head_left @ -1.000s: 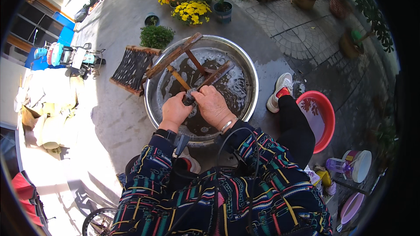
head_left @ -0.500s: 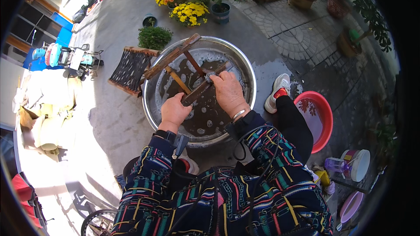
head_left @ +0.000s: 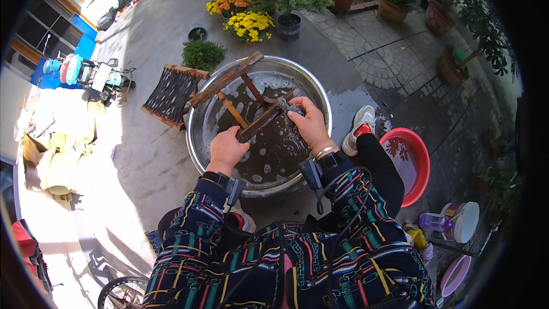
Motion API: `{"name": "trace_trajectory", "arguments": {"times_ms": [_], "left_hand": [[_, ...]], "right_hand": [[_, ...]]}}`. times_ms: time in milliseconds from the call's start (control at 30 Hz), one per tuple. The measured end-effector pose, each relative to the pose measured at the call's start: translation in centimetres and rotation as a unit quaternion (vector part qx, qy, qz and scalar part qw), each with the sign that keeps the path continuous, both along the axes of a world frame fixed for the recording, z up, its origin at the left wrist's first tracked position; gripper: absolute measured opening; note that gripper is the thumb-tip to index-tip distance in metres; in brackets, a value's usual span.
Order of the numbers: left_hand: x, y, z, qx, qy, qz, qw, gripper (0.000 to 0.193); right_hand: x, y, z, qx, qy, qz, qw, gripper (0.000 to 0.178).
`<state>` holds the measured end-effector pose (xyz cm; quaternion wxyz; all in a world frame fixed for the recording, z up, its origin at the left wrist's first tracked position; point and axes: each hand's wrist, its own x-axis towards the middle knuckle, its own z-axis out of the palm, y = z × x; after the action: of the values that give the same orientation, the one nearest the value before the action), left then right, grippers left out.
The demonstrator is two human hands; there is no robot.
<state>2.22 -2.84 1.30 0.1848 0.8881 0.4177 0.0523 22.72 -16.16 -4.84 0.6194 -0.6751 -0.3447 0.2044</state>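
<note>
A worn brown wooden frame (head_left: 226,81) of straight bars tilts over the round, shiny metal basin (head_left: 193,140) of murky, sudsy water (head_left: 271,157). Within the basin's rim, the left hand (head_left: 227,149) grips the near end of one bar (head_left: 260,124); the right hand (head_left: 311,124) pinches a stringy grey scouring pad (head_left: 289,107) against that bar.

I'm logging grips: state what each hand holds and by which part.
Left hand: the wooden frame, by its nearer bar's left end. Right hand: a grey scrubber, by its right edge.
</note>
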Motion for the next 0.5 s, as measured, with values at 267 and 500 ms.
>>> {"name": "trace_trajectory", "arguments": {"times_ms": [267, 500], "left_hand": [[0.0, -0.1, 0.5, -0.006, -0.012, -0.005, 1.0, 0.044], [0.1, -0.1, 0.5, -0.008, 0.011, -0.006, 1.0, 0.043]], "right_hand": [[-0.9, -1.0, 1.7, 0.136, 0.434, -0.019, 0.89, 0.038], [1.7, 1.3, 2.8, -0.037, -0.225, -0.131, 0.965, 0.017]]}}
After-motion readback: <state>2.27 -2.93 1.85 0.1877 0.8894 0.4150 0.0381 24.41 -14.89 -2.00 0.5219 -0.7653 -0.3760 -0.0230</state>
